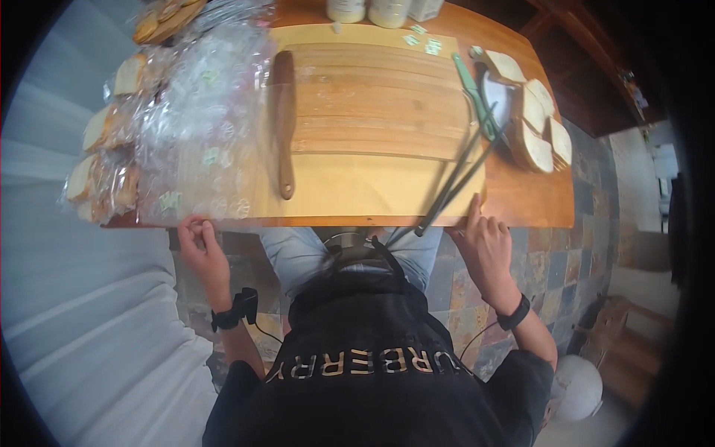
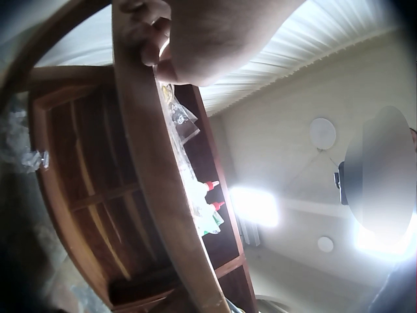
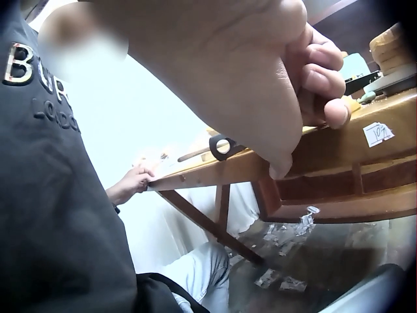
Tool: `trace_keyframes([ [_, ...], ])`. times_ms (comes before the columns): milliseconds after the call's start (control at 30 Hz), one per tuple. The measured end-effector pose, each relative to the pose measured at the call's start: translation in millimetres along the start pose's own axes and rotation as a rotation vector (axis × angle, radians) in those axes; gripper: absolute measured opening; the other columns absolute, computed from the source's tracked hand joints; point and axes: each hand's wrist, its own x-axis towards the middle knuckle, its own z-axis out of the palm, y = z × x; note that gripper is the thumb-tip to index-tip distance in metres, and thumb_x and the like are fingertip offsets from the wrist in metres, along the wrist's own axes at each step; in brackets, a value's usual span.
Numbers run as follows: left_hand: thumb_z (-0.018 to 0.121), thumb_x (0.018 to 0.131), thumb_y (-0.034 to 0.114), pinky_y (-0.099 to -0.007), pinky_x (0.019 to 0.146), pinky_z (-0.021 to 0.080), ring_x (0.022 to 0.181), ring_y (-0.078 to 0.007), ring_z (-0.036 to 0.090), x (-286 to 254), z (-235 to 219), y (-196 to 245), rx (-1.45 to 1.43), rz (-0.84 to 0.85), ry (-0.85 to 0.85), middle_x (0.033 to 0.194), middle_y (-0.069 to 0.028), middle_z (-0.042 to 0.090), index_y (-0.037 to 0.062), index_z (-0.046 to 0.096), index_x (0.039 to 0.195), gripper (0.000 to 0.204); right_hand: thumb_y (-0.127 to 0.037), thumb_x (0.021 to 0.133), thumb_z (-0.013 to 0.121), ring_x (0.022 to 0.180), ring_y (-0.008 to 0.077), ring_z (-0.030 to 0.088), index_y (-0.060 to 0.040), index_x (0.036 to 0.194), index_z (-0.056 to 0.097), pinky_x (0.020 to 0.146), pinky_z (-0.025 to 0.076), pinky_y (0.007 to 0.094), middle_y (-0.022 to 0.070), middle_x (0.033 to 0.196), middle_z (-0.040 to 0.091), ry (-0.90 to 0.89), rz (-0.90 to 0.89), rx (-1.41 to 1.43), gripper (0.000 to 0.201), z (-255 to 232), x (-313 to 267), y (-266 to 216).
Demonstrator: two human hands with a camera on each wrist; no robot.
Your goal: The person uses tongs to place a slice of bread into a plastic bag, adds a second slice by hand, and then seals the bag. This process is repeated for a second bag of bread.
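Note:
In the head view my left hand (image 1: 202,249) is at the table's front edge, below the flat clear plastic bags (image 1: 201,127). Its fingers are bent at the wooden edge (image 2: 146,150) in the left wrist view, with nothing visible held. Farther right, my right hand (image 1: 484,246) rests at the same edge, index finger extended onto the tabletop, other fingers loosely bent. Just left of it, a long dark tong-like tool (image 1: 458,175) slants across the yellow board, its near end past the edge. A brown wooden paddle (image 1: 284,123) lies between the bags and the wooden cutting board (image 1: 380,97).
Bagged bread (image 1: 97,127) lines the far left. Bread slices (image 1: 535,112) are grouped at the right, beside a green-handled tool (image 1: 468,86). White-bodied bottles (image 1: 389,11) stand at the back, near small printed labels (image 1: 432,46). A stool (image 1: 625,335) stands on the tiled floor.

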Motion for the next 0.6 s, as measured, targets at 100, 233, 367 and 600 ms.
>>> trace_keyframes([
  [100,0.059,0.095,0.004,-0.0250,0.064,0.041,0.066,-0.0089,0.049,0.6,-7.5,9.0,0.006,-0.015,0.009,0.070,0.0005,0.052,0.0017,0.058,0.111,0.016,-0.053,0.077,0.074,0.069,0.0172,0.055,0.0131,0.141,0.045,0.061,0.045,0.0305,0.0032,0.069,0.051,0.041,0.069,0.054,0.097,1.0,-3.3,-1.9],
  [233,0.066,0.091,0.004,-0.0252,0.056,0.038,0.058,-0.0076,0.045,5.4,-7.6,33.4,0.024,0.032,-0.014,0.063,0.0007,0.051,0.0035,0.061,0.109,0.018,-0.053,0.076,0.075,0.065,0.0162,0.055,0.0138,0.138,0.047,0.059,0.047,0.0305,0.0036,0.066,0.053,-0.040,0.126,-0.023,0.095,6.4,1.5,-8.3],
  [367,0.071,0.088,0.005,-0.0239,0.054,0.034,0.056,-0.0061,0.039,8.5,0.6,51.3,0.041,0.093,-0.160,0.061,0.0022,0.045,0.0060,0.065,0.104,0.018,-0.053,0.076,0.075,0.061,0.0155,0.056,0.0144,0.137,0.048,0.056,0.047,0.0300,0.0036,0.064,0.053,-0.033,0.105,-0.072,0.094,16.4,1.6,-3.5],
  [600,0.078,0.078,0.006,-0.0249,0.051,0.031,0.054,-0.0078,0.039,7.6,13.0,62.8,0.106,0.273,-0.327,0.060,0.0031,0.046,0.0073,0.067,0.100,0.025,-0.043,0.078,0.079,0.062,0.0187,0.059,0.0131,0.138,0.047,0.055,0.048,0.0302,0.0064,0.067,0.058,0.050,0.074,0.125,0.088,5.6,0.3,3.5],
])
